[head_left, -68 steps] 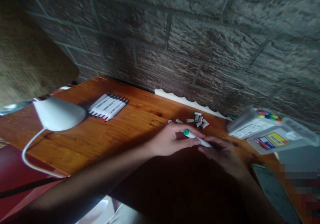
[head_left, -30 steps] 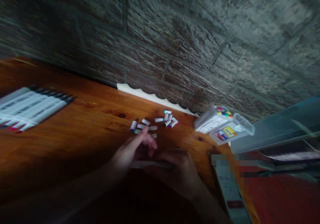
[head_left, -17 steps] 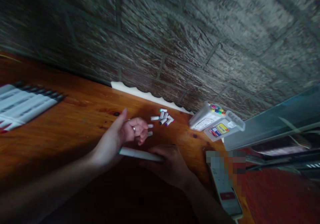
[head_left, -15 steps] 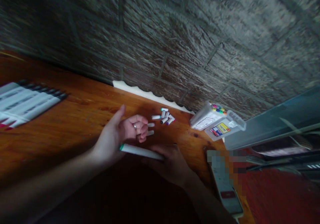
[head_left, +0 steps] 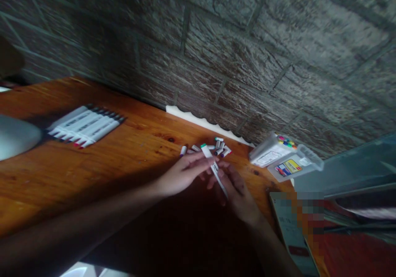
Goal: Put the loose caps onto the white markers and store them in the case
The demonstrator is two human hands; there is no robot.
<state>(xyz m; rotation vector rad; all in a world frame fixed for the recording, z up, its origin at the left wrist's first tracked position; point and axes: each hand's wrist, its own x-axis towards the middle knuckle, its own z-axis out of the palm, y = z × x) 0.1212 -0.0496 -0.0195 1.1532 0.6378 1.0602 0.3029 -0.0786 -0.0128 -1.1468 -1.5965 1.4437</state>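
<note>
Left hand [head_left: 184,174] and right hand [head_left: 235,190] both pinch a white marker [head_left: 211,164], fingers half-open, just below some loose marker caps [head_left: 219,147] on the bench.

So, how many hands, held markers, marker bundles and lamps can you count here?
Hands: 2
Held marker: 1
Marker bundle: 1
Lamp: 1
Total: 5
</note>
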